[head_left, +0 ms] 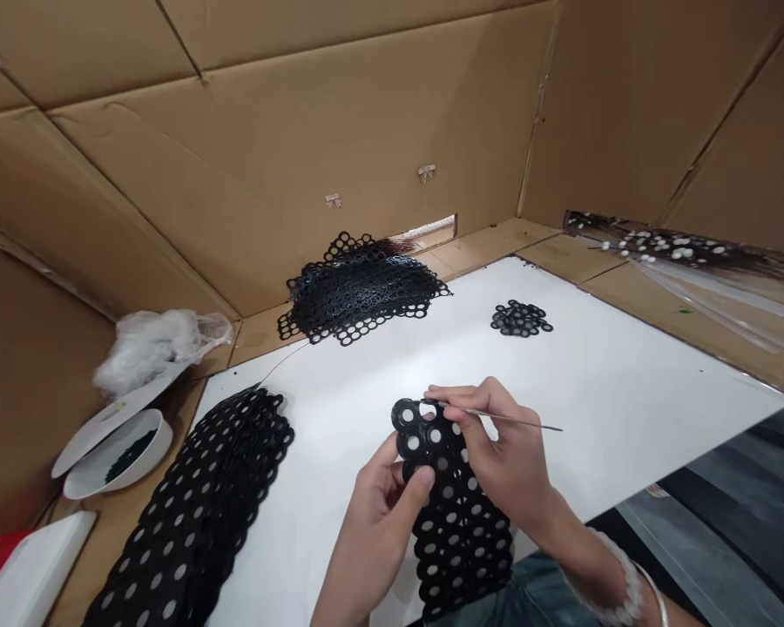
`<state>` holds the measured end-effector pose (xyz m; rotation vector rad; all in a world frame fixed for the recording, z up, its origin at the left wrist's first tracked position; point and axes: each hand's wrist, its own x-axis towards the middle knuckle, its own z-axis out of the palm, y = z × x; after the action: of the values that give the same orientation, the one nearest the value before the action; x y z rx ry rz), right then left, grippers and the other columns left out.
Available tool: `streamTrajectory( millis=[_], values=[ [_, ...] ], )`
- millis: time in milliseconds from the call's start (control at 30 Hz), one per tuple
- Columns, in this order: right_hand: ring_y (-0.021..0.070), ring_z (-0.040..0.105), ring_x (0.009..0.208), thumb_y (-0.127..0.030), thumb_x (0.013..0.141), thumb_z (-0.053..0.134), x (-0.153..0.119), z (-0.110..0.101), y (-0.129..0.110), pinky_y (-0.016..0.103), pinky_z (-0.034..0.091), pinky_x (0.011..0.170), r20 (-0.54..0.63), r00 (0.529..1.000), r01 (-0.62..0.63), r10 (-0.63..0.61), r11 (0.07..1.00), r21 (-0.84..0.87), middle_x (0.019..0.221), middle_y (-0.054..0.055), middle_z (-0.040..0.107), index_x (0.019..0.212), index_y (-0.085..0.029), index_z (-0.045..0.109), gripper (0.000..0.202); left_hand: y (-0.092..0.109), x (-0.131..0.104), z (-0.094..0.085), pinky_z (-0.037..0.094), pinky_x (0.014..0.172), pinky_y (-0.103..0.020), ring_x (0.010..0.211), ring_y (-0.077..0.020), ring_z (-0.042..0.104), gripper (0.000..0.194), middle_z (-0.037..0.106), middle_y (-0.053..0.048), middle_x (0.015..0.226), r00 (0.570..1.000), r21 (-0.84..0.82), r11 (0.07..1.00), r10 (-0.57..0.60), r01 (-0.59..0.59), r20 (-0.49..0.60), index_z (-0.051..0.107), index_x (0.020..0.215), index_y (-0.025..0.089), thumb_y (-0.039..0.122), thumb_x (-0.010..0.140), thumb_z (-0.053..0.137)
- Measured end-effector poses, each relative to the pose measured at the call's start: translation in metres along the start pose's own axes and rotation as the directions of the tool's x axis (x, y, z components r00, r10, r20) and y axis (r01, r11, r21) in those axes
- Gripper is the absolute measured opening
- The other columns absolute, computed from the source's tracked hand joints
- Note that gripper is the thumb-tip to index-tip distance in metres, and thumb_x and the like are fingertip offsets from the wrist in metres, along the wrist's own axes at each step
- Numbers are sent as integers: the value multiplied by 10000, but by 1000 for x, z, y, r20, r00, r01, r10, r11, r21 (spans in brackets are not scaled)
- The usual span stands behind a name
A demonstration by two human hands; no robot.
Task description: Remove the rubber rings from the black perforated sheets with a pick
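Black, flat, joined rings formed a long perforated strip [454, 527], its long axis running from 11 to 5 o'clock. The left hand [385, 514] grasped the strip's left edge near its upper end. The right hand [506, 457], at 2 o'clock from the left and nearer the top edge, pinched a thin, grey, metal-looking needle [526, 421], tail toward 3 o'clock.
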<state>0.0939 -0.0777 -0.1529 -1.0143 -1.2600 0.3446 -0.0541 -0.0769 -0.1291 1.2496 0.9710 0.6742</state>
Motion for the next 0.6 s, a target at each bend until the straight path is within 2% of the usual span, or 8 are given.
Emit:
streamTrajectory(
  millis=[67, 167, 267, 367, 467, 600],
  values=[
    [164, 705, 919, -89, 864, 528, 0, -1, -4, 297, 592, 786, 15, 1000, 28, -28, 1000, -1, 818, 10, 709, 798, -210, 566, 142, -3, -1, -2, 378, 625, -212, 630, -116, 457, 421, 591, 34, 688, 1000, -36, 999, -30, 30, 0, 530, 1271, 208, 357, 881, 587],
    [167, 683, 852, -93, 842, 564, -4, 0, -12, 305, 572, 720, 87, 984, 160, -157, 986, -36, 800, 31, 689, 770, -196, 565, 126, -9, 0, -4, 332, 560, -197, 565, -100, 375, 438, 476, 69, 587, 996, -84, 996, -23, 16, -88, 523, 1254, 203, 360, 857, 623],
    [146, 634, 704, -62, 831, 552, -10, 3, -16, 280, 540, 622, 141, 950, 289, -280, 956, -51, 734, 43, 658, 752, -176, 557, 139, -14, 2, -4, 345, 579, -195, 591, -103, 387, 394, 475, 62, 599, 991, -154, 988, -23, 3, -129, 541, 1201, 204, 342, 846, 641],
    [149, 642, 715, -26, 830, 523, -18, 7, -11, 259, 548, 626, 142, 939, 322, -313, 945, -51, 710, 43, 648, 748, -174, 543, 169, -15, 3, -3, 350, 585, -186, 590, -94, 376, 336, 478, 59, 613, 992, -194, 981, -19, -6, -126, 548, 1174, 209, 337, 870, 613],
    [144, 648, 738, -25, 833, 508, -22, 10, -5, 244, 557, 639, 144, 940, 323, -309, 942, -90, 752, 44, 653, 761, -179, 545, 174, -12, 2, 0, 359, 584, -177, 581, -92, 369, 301, 438, 68, 598, 993, -163, 986, 14, -33, -117, 553, 1164, 227, 363, 896, 570],
    [145, 606, 701, -36, 848, 491, -22, 14, -1, 250, 540, 588, 119, 917, 398, -382, 900, -176, 723, 39, 634, 737, -184, 538, 191, -9, 1, 5, 409, 626, -199, 653, -115, 440, 260, 553, 25, 738, 989, -11, 993, 114, -116, -90, 575, 1143, 234, 361, 926, 507]
  ],
)
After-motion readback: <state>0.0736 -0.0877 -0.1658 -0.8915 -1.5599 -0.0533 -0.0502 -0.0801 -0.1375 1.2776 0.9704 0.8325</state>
